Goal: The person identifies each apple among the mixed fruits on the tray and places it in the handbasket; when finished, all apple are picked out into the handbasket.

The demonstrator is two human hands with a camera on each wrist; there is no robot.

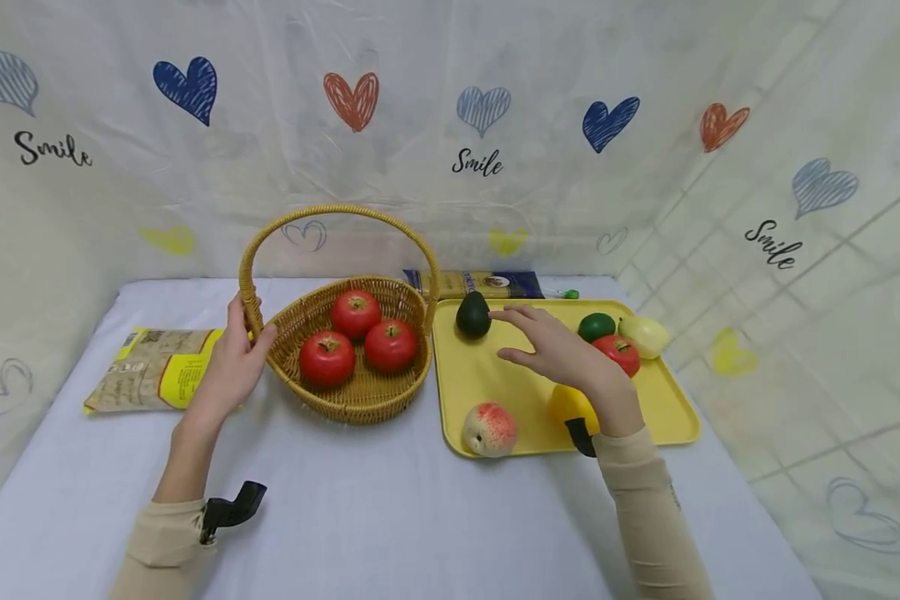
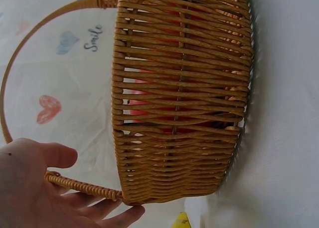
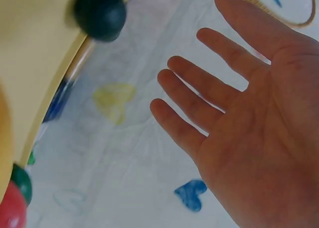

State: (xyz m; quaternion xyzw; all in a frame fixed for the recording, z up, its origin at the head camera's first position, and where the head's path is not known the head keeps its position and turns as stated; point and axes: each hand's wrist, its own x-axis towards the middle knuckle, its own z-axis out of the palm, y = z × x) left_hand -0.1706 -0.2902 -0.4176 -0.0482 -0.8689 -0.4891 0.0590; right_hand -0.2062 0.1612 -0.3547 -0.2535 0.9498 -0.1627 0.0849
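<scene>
At the left side of a wicker basket (image 1: 345, 410), my left hand (image 1: 230, 360) holds the base of its arched handle (image 2: 84, 186). In the left wrist view the thumb lies on one side of the handle and the fingers on the other. Inside the basket are three red apples (image 1: 327, 359). My right hand (image 1: 562, 350) hovers over the yellow tray (image 1: 450, 392) with fingers spread and nothing in it. Its fingertips are close beside a dark avocado (image 1: 472, 316); the right wrist view shows the bare palm (image 3: 249, 133).
On the tray also lie a peach (image 1: 491, 430), a yellow fruit (image 1: 570, 404) partly behind the right wrist, a green fruit (image 1: 596, 327), a red fruit (image 1: 619, 354) and a pale pear-like fruit (image 1: 645, 336). A yellow-labelled bag (image 1: 150, 371) lies left; a long packet (image 1: 487, 284) lies behind the tray.
</scene>
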